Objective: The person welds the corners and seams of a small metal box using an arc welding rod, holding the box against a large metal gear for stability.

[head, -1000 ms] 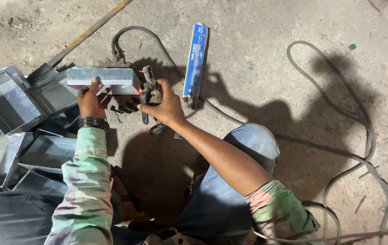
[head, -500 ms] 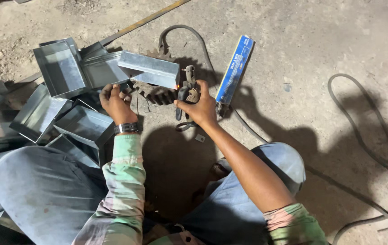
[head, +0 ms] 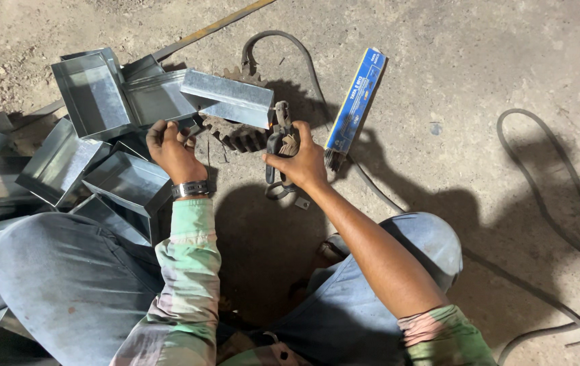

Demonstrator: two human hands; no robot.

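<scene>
My right hand (head: 298, 161) grips a dark welding electrode holder (head: 280, 139), whose tip touches the end of a folded grey sheet-metal channel (head: 229, 98). A small glow shows at the contact point. My left hand (head: 175, 148), with a metal watch on its wrist, holds the near lower edge of that channel piece. The channel rests on a rusty toothed gear (head: 239, 135) lying on the concrete floor.
Several open sheet-metal boxes (head: 90, 95) lie piled at the left. A blue flat carton (head: 356, 100) lies right of the holder. A black cable (head: 574, 224) loops over the floor at the right. My knees (head: 412, 244) are at the bottom.
The view shifted so the work sits more to the right and higher. Both hands stay on the channel and the holder; the holder tip has come to the channel's end.
</scene>
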